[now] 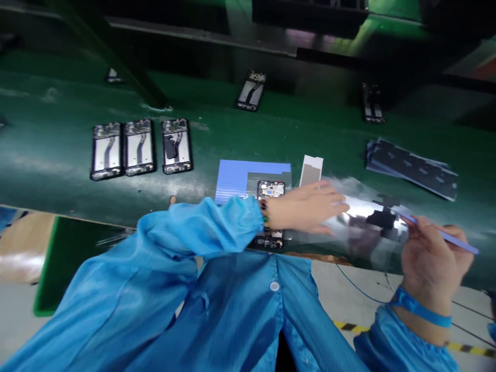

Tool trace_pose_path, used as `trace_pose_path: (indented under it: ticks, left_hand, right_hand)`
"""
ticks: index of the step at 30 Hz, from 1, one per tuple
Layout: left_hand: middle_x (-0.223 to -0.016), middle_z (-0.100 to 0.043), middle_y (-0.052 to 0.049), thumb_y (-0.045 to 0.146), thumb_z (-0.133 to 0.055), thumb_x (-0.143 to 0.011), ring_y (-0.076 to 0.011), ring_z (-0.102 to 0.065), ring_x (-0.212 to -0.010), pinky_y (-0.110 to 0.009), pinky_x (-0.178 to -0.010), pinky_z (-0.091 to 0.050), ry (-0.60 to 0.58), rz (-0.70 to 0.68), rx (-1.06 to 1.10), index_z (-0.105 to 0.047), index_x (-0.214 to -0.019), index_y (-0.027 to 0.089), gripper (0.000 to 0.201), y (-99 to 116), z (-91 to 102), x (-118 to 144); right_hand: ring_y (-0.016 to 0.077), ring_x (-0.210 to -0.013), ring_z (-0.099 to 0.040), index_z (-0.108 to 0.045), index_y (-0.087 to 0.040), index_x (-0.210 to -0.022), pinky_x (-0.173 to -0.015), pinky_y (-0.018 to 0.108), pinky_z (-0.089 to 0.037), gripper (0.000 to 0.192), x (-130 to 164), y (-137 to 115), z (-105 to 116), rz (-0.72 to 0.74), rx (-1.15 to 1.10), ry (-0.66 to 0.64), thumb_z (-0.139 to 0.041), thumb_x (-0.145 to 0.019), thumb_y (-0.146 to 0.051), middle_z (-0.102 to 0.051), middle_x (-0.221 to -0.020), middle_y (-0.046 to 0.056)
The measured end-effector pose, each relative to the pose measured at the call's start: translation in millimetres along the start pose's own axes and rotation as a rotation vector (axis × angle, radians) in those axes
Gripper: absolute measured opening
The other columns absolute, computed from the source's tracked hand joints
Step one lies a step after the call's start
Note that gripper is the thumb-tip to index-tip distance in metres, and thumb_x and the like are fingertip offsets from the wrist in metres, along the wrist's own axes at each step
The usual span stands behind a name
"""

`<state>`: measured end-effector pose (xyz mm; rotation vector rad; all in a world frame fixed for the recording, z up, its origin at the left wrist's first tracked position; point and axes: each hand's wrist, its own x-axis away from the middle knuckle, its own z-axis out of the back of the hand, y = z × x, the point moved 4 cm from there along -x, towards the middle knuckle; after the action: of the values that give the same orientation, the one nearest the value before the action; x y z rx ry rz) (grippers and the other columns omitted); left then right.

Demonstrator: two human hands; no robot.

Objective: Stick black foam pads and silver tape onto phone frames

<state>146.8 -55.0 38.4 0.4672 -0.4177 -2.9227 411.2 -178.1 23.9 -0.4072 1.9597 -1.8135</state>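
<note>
On the green belt (58,150), right in front of the person, a phone frame (270,190) lies on a blue mat (236,178), and everything else can be placed from that frame. Across its lower half reaches the left hand (306,207), fingers stretched out flat and together, pressing down on a shiny film sheet (360,206) that spreads out to the frame's right; the hand is laid on the sheet, not clamped round it. Farther right of the frame, at the sheet's far end, the right hand (432,258) is closed on a thin blue tool (449,236), held like a pen, its tip near a black patch (382,219) on the film. Just right of the frame's top a small grey liner (311,171) stands up from the belt. Well to the right lies a stack of dark sheets (413,168). Left of the frame three more frames (140,148) lie side by side in a row, their edges close or touching. Beyond the frame, farther up the belt, another frame (251,91) lies alone, and one more (372,103) lies off to its right. Both arms wear blue sleeves (201,227), and a blue wrist strap (420,308) circles the right wrist.
</note>
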Motion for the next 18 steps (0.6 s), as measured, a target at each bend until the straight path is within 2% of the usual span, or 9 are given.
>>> trace_pose_path:
  ticks: [2,3,6,8,11,14,18]
  left_hand:
    - [-0.137,-0.072,-0.014,0.04,-0.073,-0.103,-0.0315,-0.065,-0.128,-0.045,-0.111,-0.045,0.02,0.145,-0.007,-0.068,-0.134,0.018,0.038,-28,31.6,40]
    - [-0.132,-0.073,-0.013,0.041,-0.073,-0.103,-0.031,-0.066,-0.124,-0.044,-0.106,-0.046,0.014,0.223,0.014,-0.068,-0.131,0.019,0.037,-41,44.2,61]
    - [-0.13,-0.075,-0.008,0.046,-0.076,-0.101,-0.0285,-0.068,-0.118,-0.042,-0.102,-0.047,0.004,0.386,0.127,-0.068,-0.131,0.024,0.038,-65,62.8,112]
    - [-0.135,-0.074,-0.007,0.043,-0.077,-0.1,-0.0281,-0.068,-0.125,-0.043,-0.107,-0.047,0.017,0.437,0.212,-0.066,-0.135,0.027,0.04,-68,59.8,131]
    - [-0.139,-0.073,-0.008,0.034,-0.073,-0.101,-0.0274,-0.066,-0.131,-0.045,-0.114,-0.047,0.065,0.439,0.309,-0.066,-0.137,0.026,0.037,-62,45.5,138]
    - [-0.137,-0.074,-0.009,0.029,-0.069,-0.102,-0.0275,-0.065,-0.129,-0.046,-0.115,-0.047,0.11,0.429,0.339,-0.066,-0.134,0.024,0.033,-59,34.6,136]
    - [-0.136,-0.074,-0.009,0.024,-0.069,-0.1,-0.0279,-0.065,-0.128,-0.046,-0.113,-0.048,0.14,0.42,0.327,-0.066,-0.136,0.022,0.036,-60,31.8,137]
  right_hand:
    - [0.0274,-0.082,-0.072,-0.068,-0.037,-0.066,-0.114,0.062,-0.054,0.029,24,1,-18,-0.048,-0.001,-0.085,-0.095,-0.06,-0.028,-0.062,-0.073,0.001]
    - [0.0269,-0.081,-0.073,-0.068,-0.036,-0.067,-0.11,0.061,-0.055,0.029,36,3,-30,-0.09,-0.012,-0.142,-0.095,-0.06,-0.028,-0.065,-0.074,0.002]
    - [0.0262,-0.079,-0.075,-0.062,-0.031,-0.07,-0.098,0.057,-0.06,0.036,76,9,-72,-0.212,-0.056,-0.339,-0.098,-0.063,-0.03,-0.072,-0.076,0.002]
    - [0.0245,-0.082,-0.076,-0.057,-0.029,-0.072,-0.094,0.052,-0.062,0.042,99,10,-97,-0.236,-0.076,-0.427,-0.098,-0.067,-0.033,-0.075,-0.077,0.0]
    - [0.0213,-0.087,-0.076,-0.054,-0.027,-0.075,-0.094,0.046,-0.062,0.043,125,10,-124,-0.22,-0.069,-0.476,-0.097,-0.074,-0.033,-0.075,-0.08,-0.002]
    - [0.0195,-0.088,-0.075,-0.054,-0.027,-0.076,-0.094,0.043,-0.062,0.04,140,11,-138,-0.187,-0.06,-0.482,-0.094,-0.079,-0.031,-0.072,-0.077,-0.004]
    - [0.0192,-0.09,-0.076,-0.054,-0.027,-0.077,-0.097,0.043,-0.061,0.038,149,14,-145,-0.139,-0.025,-0.466,-0.092,-0.081,-0.029,-0.072,-0.077,-0.004]
